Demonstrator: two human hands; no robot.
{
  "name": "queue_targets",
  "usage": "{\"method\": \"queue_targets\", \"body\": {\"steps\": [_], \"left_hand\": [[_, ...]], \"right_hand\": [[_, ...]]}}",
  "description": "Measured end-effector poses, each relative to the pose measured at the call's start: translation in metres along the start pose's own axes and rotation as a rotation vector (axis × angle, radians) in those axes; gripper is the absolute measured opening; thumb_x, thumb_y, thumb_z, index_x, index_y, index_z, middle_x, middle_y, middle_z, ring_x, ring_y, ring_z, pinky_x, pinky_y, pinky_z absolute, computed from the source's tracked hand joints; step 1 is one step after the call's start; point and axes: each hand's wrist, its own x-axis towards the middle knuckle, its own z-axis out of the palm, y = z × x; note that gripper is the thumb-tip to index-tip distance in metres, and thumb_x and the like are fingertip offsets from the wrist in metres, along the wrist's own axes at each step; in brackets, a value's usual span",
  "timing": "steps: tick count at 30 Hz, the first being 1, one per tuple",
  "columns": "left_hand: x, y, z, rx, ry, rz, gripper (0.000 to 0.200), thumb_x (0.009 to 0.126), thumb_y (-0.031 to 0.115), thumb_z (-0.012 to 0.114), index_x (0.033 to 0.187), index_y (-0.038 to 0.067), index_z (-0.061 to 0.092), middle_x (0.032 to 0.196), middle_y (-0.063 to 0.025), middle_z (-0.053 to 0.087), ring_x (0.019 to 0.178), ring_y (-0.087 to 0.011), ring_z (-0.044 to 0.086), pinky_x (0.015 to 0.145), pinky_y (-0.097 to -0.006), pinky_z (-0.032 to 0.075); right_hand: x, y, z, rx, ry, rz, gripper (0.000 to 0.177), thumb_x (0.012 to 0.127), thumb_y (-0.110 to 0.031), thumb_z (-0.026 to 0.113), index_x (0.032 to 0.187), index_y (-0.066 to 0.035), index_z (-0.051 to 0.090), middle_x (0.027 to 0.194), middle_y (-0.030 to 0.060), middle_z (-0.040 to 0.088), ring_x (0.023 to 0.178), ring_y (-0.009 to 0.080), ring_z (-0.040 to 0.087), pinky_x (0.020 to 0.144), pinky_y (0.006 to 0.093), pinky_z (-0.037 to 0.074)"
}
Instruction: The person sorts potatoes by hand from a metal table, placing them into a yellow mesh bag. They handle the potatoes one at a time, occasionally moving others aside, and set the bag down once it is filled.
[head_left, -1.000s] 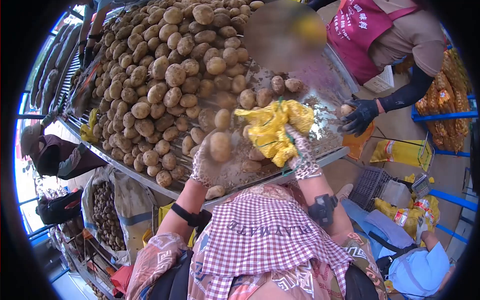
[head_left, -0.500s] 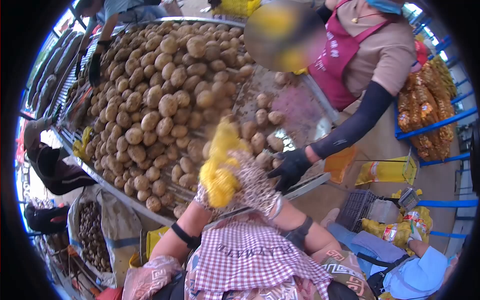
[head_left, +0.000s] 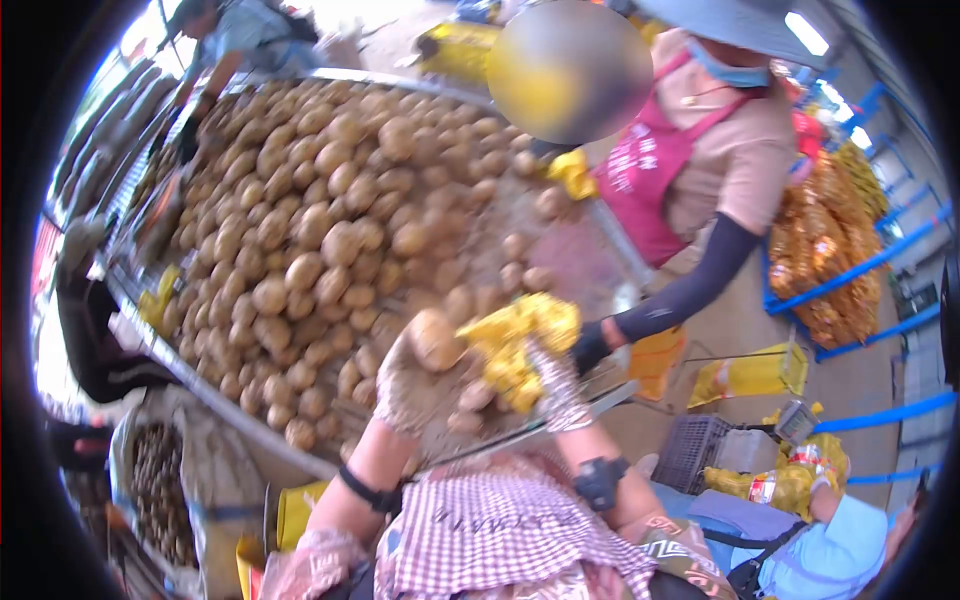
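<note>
In a patterned glove, my left hand (head_left: 400, 390) is closed on a large potato (head_left: 436, 340) above the near edge of the sorting table. My right hand (head_left: 560, 392), gloved alike, grips a bunched yellow mesh bag (head_left: 522, 335) just to the right of it. The bag hides part of the fingers. A few loose potatoes (head_left: 474, 396) lie under and between my hands. Beyond them a big heap of potatoes (head_left: 305, 272) covers the left and middle of the table.
Across the table's metal rim (head_left: 625, 240), a person in a maroon apron (head_left: 650, 165) reaches a dark sleeve (head_left: 690, 290) close to my right hand. Filled orange mesh sacks (head_left: 825, 250) stand at right, with a dark crate (head_left: 690, 450) below. A potato sack (head_left: 205, 470) stands lower left.
My hands, together around the yellow mesh bag before, have parted. The left now holds a potato, while the bag has moved right with my right hand. The view has shifted slightly.
</note>
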Motion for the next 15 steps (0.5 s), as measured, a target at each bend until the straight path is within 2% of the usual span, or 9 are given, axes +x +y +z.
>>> {"method": "queue_targets", "body": {"steps": [1, 2, 4, 8, 10, 11, 12, 14, 15], "left_hand": [[0.000, -0.001, 0.003, 0.041, -0.036, 0.042, 0.052, 0.089, 0.040, 0.050, 0.128, 0.007, 0.045, 0.125, -0.0228, 0.049, 0.112, -0.0385, 0.048, 0.098, -0.0543, 0.039], [0.000, -0.004, 0.004, 0.082, -0.081, 0.070, 0.052, 0.089, 0.039, 0.052, 0.129, 0.006, 0.044, 0.125, -0.0236, 0.048, 0.112, -0.0392, 0.049, 0.099, -0.0542, 0.039], [-0.009, -0.004, 0.016, 0.074, -0.107, 0.079, 0.051, 0.090, 0.036, 0.053, 0.129, 0.005, 0.043, 0.125, -0.0232, 0.049, 0.114, -0.0393, 0.049, 0.099, -0.0544, 0.040], [-0.010, -0.003, 0.010, 0.171, -0.113, 0.127, 0.048, 0.091, 0.033, 0.055, 0.128, 0.003, 0.043, 0.123, -0.0193, 0.052, 0.117, -0.0314, 0.051, 0.098, -0.0482, 0.043], [-0.018, -0.004, 0.024, 0.148, -0.064, 0.128, 0.047, 0.090, 0.030, 0.057, 0.127, 0.004, 0.044, 0.122, -0.0160, 0.054, 0.115, -0.0279, 0.053, 0.098, -0.0453, 0.044], [-0.019, -0.004, 0.026, 0.157, -0.046, 0.143, 0.047, 0.090, 0.029, 0.058, 0.127, 0.004, 0.045, 0.121, -0.0148, 0.055, 0.114, -0.0271, 0.054, 0.098, -0.0449, 0.044], [-0.019, -0.004, 0.026, 0.167, -0.029, 0.157, 0.046, 0.090, 0.029, 0.059, 0.126, 0.004, 0.045, 0.121, -0.0135, 0.055, 0.113, -0.0263, 0.054, 0.098, -0.0444, 0.044], [-0.014, -0.009, 0.021, 0.241, -0.025, 0.226, 0.047, 0.089, 0.030, 0.060, 0.126, 0.004, 0.046, 0.121, -0.0127, 0.055, 0.113, -0.0258, 0.054, 0.098, -0.0437, 0.044], [-0.012, -0.010, 0.017, 0.320, -0.025, 0.298, 0.048, 0.088, 0.031, 0.060, 0.126, 0.005, 0.046, 0.120, -0.0119, 0.055, 0.113, -0.0253, 0.054, 0.099, -0.0429, 0.044]], "right_hand": [[0.001, 0.005, -0.004, 0.202, 0.013, -0.031, 0.045, 0.090, -0.024, 0.062, 0.125, 0.000, 0.046, 0.114, 0.0107, 0.057, 0.097, 0.0201, 0.060, 0.082, 0.0336, 0.053], [-0.001, 0.004, -0.004, 0.215, 0.063, -0.166, 0.048, 0.088, -0.023, 0.064, 0.127, 0.000, 0.046, 0.115, 0.0107, 0.058, 0.097, 0.0211, 0.061, 0.081, 0.0331, 0.054], [0.004, -0.002, -0.015, 0.139, 0.152, -0.171, 0.051, 0.086, -0.024, 0.067, 0.128, -0.002, 0.048, 0.115, 0.0102, 0.058, 0.097, 0.0204, 0.061, 0.080, 0.0324, 0.054], [-0.009, -0.013, -0.003, 0.158, 0.082, -0.253, 0.053, 0.083, -0.020, 0.071, 0.127, -0.001, 0.048, 0.115, 0.0099, 0.059, 0.099, 0.0184, 0.060, 0.083, 0.0314, 0.053], [-0.028, -0.027, 0.020, -0.185, 0.149, -0.555, 0.051, 0.082, -0.015, 0.072, 0.125, 0.000, 0.049, 0.116, 0.0097, 0.058, 0.100, 0.0174, 0.059, 0.087, 0.0301, 0.050], [-0.042, -0.035, 0.036, -0.348, 0.200, -0.565, 0.049, 0.081, -0.011, 0.072, 0.123, 0.001, 0.050, 0.120, 0.0099, 0.056, 0.104, 0.0173, 0.056, 0.093, 0.0310, 0.045], [-0.036, -0.028, 0.035, -0.432, 0.103, -0.759, 0.048, 0.079, -0.012, 0.072, 0.120, 0.001, 0.052, 0.117, 0.0115, 0.057, 0.106, 0.0206, 0.055, 0.096, 0.0340, 0.043], [-0.043, -0.032, 0.050, -1.052, -0.006, -0.964, 0.049, 0.076, -0.014, 0.074, 0.117, -0.001, 0.052, 0.113, 0.0132, 0.057, 0.108, 0.0257, 0.054, 0.096, 0.0368, 0.042], [-0.053, -0.033, 0.067, -1.283, 0.027, -1.174, 0.054, 0.075, -0.014, 0.074, 0.121, -0.001, 0.049, 0.114, 0.0144, 0.056, 0.105, 0.0283, 0.056, 0.090, 0.0361, 0.044]]}}
